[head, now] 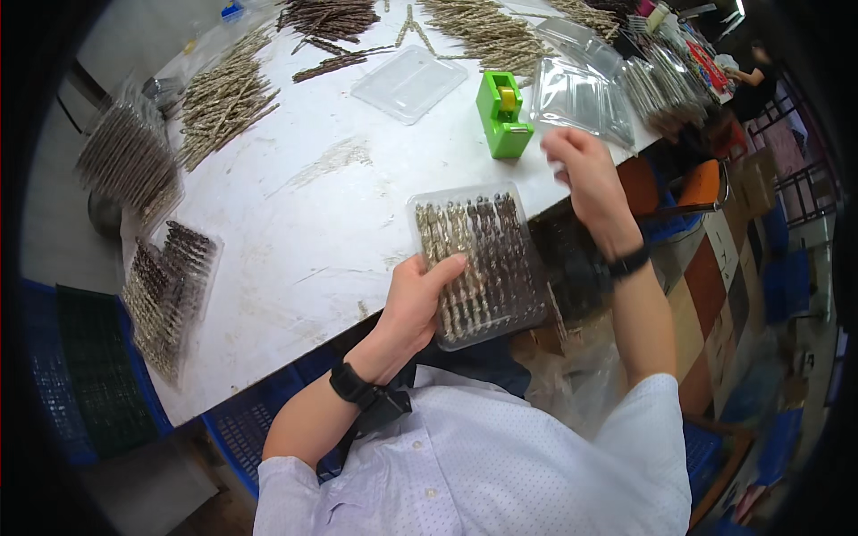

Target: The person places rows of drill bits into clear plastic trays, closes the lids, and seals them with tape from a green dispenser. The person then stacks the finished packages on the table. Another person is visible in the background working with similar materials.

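Note:
My left hand [411,305] grips a clear plastic box [429,198] by its near left side, thumb on top. Through the plastic show rows of twisted sticks, pale gold [446,234] on the left and dark brown [499,234] on the right. The box hangs partly over the table's front edge. Raised to the right of it is my right hand [580,167], fingers curled and slightly blurred; whether a small thing is pinched there cannot be told. Just left of that hand stands a green tape dispenser [504,134] with a yellowish roll of tape [507,99].
Loose gold sticks [224,94] and dark sticks [332,17] lie in piles on the white table [301,221]. A clear lid [410,84], clear trays [580,97] and stacked filled boxes [131,154] surround them. An orange chair [700,182] stands at right; a person [754,80] is beyond.

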A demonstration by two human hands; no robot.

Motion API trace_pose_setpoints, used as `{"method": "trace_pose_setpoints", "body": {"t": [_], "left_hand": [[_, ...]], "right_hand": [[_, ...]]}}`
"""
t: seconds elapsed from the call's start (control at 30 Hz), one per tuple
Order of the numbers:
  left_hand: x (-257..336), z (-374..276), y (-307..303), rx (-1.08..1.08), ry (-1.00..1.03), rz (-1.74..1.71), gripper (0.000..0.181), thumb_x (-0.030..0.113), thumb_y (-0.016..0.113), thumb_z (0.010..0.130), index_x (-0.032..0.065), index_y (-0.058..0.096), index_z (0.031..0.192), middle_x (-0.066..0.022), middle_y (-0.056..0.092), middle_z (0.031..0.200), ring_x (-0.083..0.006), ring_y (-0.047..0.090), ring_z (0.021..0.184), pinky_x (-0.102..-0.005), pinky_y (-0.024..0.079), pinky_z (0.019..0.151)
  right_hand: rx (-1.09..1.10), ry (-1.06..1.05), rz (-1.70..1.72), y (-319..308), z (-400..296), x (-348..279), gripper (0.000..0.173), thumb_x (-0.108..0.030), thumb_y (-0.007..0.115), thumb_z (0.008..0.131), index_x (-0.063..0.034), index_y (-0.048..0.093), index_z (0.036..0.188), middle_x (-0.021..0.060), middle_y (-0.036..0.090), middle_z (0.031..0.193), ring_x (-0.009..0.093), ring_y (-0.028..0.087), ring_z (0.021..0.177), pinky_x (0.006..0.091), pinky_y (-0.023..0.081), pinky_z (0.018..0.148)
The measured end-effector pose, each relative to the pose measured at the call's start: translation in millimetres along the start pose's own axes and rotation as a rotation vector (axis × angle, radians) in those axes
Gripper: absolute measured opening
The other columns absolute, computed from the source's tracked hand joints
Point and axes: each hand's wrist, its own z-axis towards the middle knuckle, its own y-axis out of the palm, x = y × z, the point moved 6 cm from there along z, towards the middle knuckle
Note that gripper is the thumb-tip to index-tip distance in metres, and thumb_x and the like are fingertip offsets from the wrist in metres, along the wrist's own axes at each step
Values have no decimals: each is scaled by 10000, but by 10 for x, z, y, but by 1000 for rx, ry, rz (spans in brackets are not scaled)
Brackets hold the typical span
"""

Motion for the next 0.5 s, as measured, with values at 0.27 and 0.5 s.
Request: {"method": "trace_pose_setpoints", "body": {"t": [0.27,0.5], "left_hand": [[-250,501,377,-46,-96,-134,240,56,542,923,-67,551,1129,-140,657,974,-224,675,813,-377,587,714],[-394,621,643,-75,-153,-124,262,103,509,952,-67,534,1150,-167,648,1004,-249,677,842,-401,592,742]], "right_hand": [[10,269,406,-178,-2184,339,82,-78,584,914,-41,553,848,14,567,707,49,477,602,184,373,548],[72,250,599,-210,-2474,587,72,-68,576,923,-30,565,863,13,565,716,52,476,619,192,383,567]]}}
